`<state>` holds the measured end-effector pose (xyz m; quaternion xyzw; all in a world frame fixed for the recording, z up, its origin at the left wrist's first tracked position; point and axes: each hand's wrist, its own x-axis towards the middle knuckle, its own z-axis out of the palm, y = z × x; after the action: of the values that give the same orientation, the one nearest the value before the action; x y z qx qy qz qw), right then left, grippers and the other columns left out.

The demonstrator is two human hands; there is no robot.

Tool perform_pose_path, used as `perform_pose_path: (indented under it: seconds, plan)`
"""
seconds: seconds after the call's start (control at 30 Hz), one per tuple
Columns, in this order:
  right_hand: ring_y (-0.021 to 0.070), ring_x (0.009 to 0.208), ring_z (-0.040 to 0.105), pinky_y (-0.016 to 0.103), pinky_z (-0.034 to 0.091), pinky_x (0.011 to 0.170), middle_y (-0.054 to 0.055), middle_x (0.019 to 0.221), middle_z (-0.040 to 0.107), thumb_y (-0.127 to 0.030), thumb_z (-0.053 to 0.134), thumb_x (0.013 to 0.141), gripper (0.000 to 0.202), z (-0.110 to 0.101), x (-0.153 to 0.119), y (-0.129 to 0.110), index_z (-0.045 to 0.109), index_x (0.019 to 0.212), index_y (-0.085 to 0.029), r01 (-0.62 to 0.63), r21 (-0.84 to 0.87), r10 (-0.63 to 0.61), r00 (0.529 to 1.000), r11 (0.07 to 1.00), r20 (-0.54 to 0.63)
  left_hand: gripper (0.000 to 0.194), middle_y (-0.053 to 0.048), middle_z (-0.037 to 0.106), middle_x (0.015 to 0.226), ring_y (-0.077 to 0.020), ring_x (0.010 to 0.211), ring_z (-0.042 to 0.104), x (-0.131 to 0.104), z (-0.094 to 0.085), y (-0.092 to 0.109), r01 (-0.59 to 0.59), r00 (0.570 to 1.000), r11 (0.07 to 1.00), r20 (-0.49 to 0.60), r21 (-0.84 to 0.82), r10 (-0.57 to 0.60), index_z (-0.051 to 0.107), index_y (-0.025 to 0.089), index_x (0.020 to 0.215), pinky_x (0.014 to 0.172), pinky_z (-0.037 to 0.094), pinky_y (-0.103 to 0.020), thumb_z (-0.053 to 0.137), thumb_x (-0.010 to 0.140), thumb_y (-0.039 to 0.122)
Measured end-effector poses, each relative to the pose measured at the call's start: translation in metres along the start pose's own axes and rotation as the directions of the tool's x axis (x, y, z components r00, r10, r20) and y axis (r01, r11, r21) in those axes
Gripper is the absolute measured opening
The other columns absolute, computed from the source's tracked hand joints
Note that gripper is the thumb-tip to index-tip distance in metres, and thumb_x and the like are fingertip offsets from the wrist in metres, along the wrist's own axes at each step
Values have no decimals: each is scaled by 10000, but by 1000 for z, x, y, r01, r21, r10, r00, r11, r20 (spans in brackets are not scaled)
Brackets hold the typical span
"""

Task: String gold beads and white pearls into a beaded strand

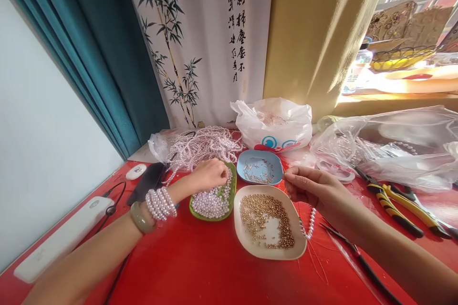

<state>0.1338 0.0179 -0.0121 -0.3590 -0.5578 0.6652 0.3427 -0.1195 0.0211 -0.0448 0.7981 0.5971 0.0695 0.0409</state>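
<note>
My left hand (211, 174) is closed above the far part of a green tray (193, 213) of pale pink pearl beads (211, 204); its fingertips are hidden, so what they hold cannot be seen. A multi-loop pearl bracelet (161, 203) and a jade-like bangle (140, 217) circle that wrist. My right hand (306, 185) is closed in a pinch right of the blue tray (244, 153), which holds thin metal pieces. From under its curled fingers hangs a pearl bead strand (312, 223), reaching the rim of the cream tray (246, 248) of gold beads (286, 228).
Bundled pearl strands (203, 145) lie behind the trays, beside a white plastic bag (274, 126). Yellow-and-black pliers (393, 205) and thin-nosed pliers (361, 262) lie at right, near a clear bag (393, 147). A white power strip (64, 238) and cable are at left.
</note>
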Motion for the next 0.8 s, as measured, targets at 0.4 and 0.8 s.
perform_pose_path:
  seconds: [0.4,0.8]
  plan:
    - [65,554,476,201,392,570,-24,594,529,-345,597,722,216,0,1,7,539,626,-160,12,-31,-10,999,999,47,90,-10,550,640,-95,595,501,1,-2,11,142,969,451,32,-881,-243,548,130,647,597,402,-252,605,601,181]
    - [78,543,542,215,421,567,-10,589,586,-318,568,723,186,6,-1,11,534,645,-153,44,-69,-42,999,997,34,204,-32,619,711,-108,667,601,15,-5,61,127,986,-138,140,-982,-93,602,104,745,717,458,-258,708,575,142]
